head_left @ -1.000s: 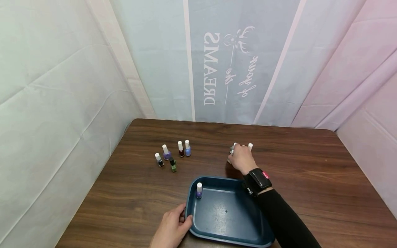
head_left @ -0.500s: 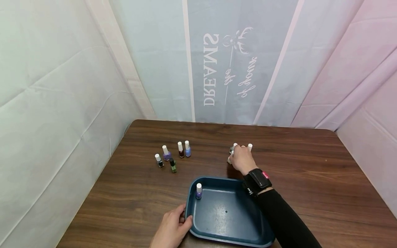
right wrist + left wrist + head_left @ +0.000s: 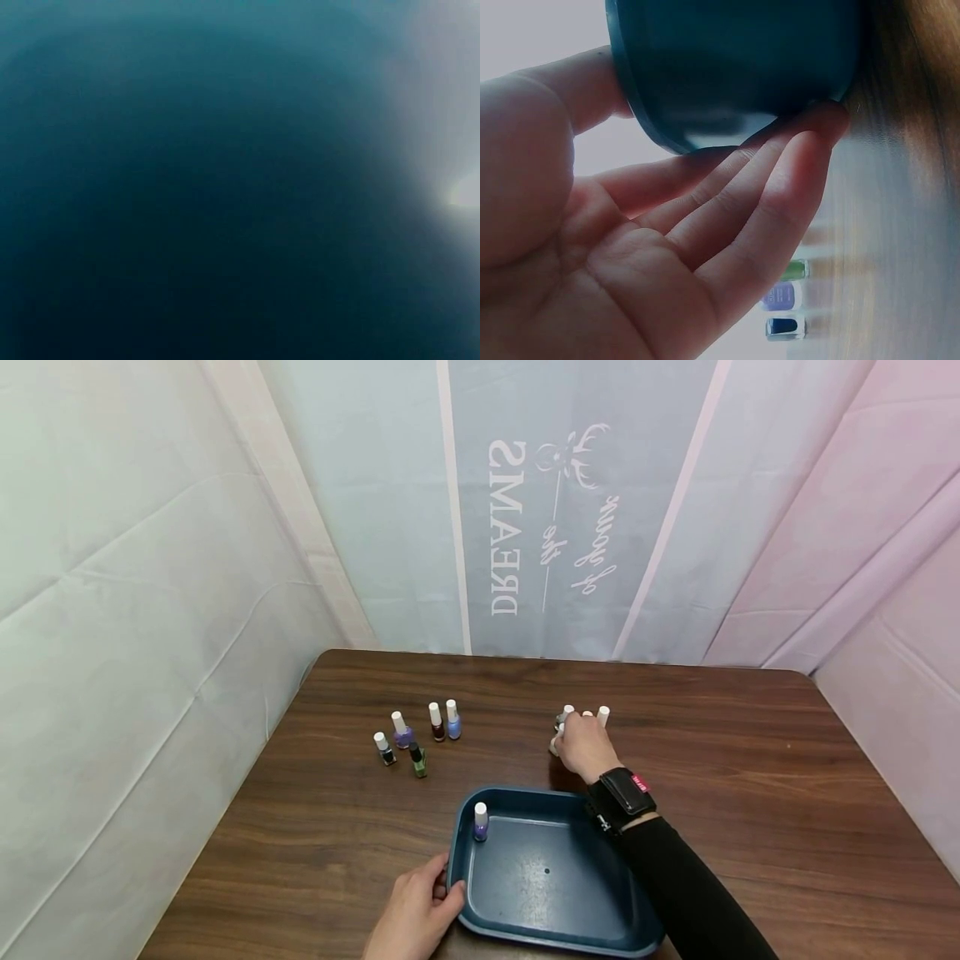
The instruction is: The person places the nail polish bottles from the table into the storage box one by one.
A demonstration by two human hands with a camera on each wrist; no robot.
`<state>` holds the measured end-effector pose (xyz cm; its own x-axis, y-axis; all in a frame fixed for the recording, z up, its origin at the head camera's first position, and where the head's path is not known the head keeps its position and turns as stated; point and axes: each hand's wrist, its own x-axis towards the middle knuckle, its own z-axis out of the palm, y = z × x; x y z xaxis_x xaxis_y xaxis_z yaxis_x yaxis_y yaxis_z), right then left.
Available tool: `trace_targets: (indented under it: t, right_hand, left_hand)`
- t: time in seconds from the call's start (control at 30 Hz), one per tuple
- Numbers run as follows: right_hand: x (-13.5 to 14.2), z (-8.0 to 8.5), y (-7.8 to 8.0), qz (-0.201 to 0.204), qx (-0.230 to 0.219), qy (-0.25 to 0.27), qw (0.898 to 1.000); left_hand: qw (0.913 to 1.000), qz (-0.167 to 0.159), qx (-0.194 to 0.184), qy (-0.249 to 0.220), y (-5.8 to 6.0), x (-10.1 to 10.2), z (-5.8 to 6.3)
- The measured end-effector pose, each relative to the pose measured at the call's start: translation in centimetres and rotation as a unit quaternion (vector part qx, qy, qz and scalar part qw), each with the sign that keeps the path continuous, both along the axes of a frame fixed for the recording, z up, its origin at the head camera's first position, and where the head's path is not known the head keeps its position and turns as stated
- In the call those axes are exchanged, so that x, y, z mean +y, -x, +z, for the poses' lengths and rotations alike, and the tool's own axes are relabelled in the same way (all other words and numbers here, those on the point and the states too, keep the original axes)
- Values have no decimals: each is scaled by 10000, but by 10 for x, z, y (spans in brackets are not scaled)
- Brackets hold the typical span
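Note:
My left hand (image 3: 415, 906) grips the left rim of a dark blue tray (image 3: 555, 935). In the left wrist view its thumb lies at the rim and its fingers (image 3: 727, 217) lie along the tray's outer wall. One purple nail polish bottle (image 3: 481, 822) with a white cap stands in the tray's far left corner. Beyond the tray, my right hand (image 3: 587, 747) reaches down among several white-capped nail polish bottles (image 3: 603, 716). Its fingertips are hidden behind the hand, so what they touch does not show. The right wrist view is a dark blue blur.
Farther left on the wooden table (image 3: 300, 843) stand a dark bottle (image 3: 386, 753), a purple bottle (image 3: 402, 735), a black-capped green bottle (image 3: 418, 762), a dark brown bottle (image 3: 437, 727) and a blue bottle (image 3: 453, 723). Fabric curtains (image 3: 375, 510) hang behind and at both sides.

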<state>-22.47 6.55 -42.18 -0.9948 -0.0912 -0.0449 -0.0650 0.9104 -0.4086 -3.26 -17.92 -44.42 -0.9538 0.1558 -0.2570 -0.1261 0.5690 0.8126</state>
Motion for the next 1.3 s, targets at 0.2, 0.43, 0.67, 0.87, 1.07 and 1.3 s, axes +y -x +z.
trace_targets:
  t: [0.2, 0.43, 0.67, 0.87, 1.07, 1.3]
  right_hand:
    - [0, -1, 0, -71, -49, -9, 10000]
    - [0, 0, -1, -35, -111, 19, 9999]
    - [1, 1, -2, 37, -97, 28, 9999]
    - [2, 2, -4, 85, -25, 54, 9999]
    - [3, 4, -5, 165, 5, 58, 9998]
    - [3, 5, -5, 224, 66, 11, 9997]
  left_hand:
    - [10000, 6, -25, 41, 0, 0, 1]
    - [9999, 37, -117, 50, 1, 1, 2]
    - [10000, 8, -33, 20, 0, 1, 2]
    - [10000, -5, -77, -31, 0, 1, 2]
    - [9997, 20, -210, -83, 1, 1, 1]
    - [9999, 50, -144, -9, 1, 1, 2]
